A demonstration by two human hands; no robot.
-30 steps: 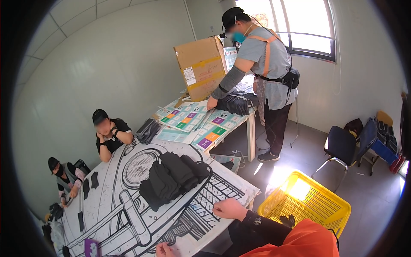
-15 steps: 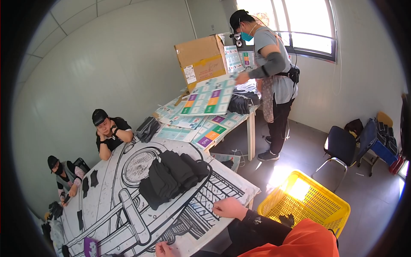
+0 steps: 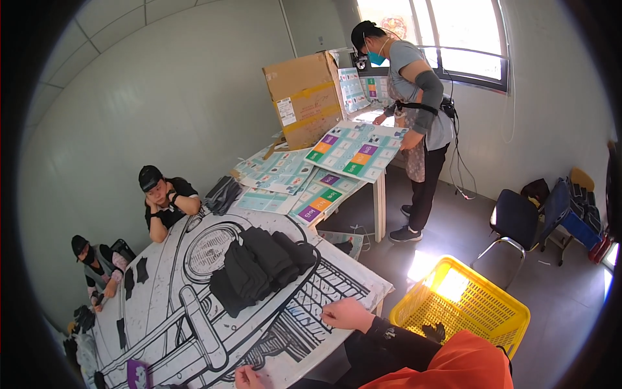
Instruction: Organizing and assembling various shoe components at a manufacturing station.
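My right hand [image 3: 348, 315] rests at the near right edge of the table, loosely curled into a fist with nothing in it. At the lower edge of the view my left hand [image 3: 249, 377] lies by the table's near side, its fingers curled in and part of it cut off. Beyond both hands a heap of black folded socks [image 3: 256, 272] lies on the white table [image 3: 162, 324], whose cover has a black line drawing. Neither hand touches the heap.
A yellow plastic crate [image 3: 483, 311] with a dark piece inside stands right of the table. Two people [image 3: 165, 201] sit along the far left side. A standing person [image 3: 424, 123] holds a printed board [image 3: 356, 152] by a second table with a cardboard box [image 3: 304, 104]. Chairs [image 3: 515, 220] stand right.
The standing person has swung the printed board to the right and lowered it over the table edge, the body straightening back. My hands and the sock heap have not moved.
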